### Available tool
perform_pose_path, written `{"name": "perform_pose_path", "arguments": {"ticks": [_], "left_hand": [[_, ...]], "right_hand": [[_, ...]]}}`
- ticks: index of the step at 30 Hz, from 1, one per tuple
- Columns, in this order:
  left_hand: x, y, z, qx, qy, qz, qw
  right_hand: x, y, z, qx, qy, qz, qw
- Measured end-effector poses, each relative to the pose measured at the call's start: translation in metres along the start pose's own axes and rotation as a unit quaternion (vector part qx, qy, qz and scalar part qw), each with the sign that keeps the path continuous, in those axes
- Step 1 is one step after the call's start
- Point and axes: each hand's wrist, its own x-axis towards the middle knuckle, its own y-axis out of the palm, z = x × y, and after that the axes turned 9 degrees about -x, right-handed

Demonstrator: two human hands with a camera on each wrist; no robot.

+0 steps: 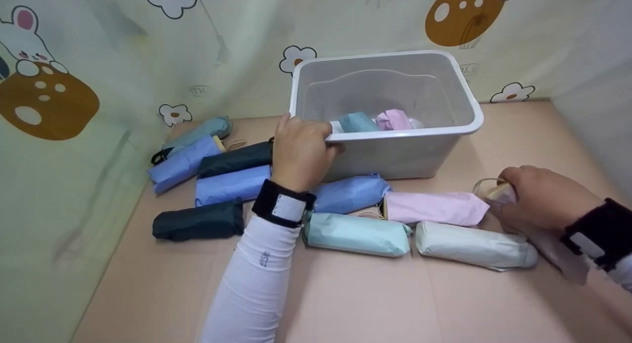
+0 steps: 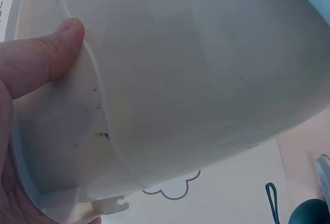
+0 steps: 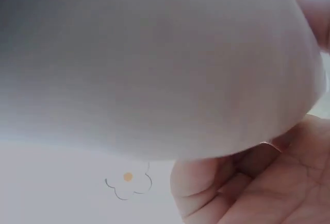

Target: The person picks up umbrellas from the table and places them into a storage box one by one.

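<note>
My left hand (image 1: 303, 153) grips the front left corner of a white plastic bin (image 1: 390, 155); in the left wrist view its thumb (image 2: 46, 59) presses on the bin's outer wall. Within the bin lie a teal folded umbrella (image 1: 358, 122) and a pink folded umbrella (image 1: 393, 120), partly hidden by the rim. On the right, my right hand (image 1: 548, 197) holds a pale folded umbrella (image 1: 563, 256) near its handle end, where a cord loop sticks out. That umbrella fills most of the right wrist view, blurred, with curled fingers (image 3: 198, 180) beneath it.
Beside my right hand lie a white umbrella (image 1: 469, 244) and a pink one (image 1: 434, 208). A mint umbrella (image 1: 358, 234) and a blue one (image 1: 350, 192) lie before the bin. Several more, blue, dark green (image 1: 197, 220) and grey-green, lie left. A patterned curtain (image 1: 237, 47) hangs behind.
</note>
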Motion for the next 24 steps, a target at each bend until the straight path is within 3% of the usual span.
{"name": "perform_pose_path", "arguments": {"ticks": [7,14,20,24], "left_hand": [[0.0,0.0,0.0,-0.007,-0.002,-0.002,1.0],[0.001,0.0,0.0,-0.004,-0.006,0.003,1.0],[0.001,-0.002,-0.001,-0.005,-0.01,0.01,0.9999],[0.001,-0.002,-0.001,-0.004,-0.012,0.013,0.9998]], "right_hand": [[0.002,-0.004,0.001,0.005,-0.009,0.007,1.0],[-0.001,-0.012,-0.003,0.021,0.03,0.022,0.999],[-0.006,-0.031,-0.005,0.035,0.034,-0.051,0.997],[-0.011,-0.051,-0.002,0.051,0.034,-0.075,0.995]]}}
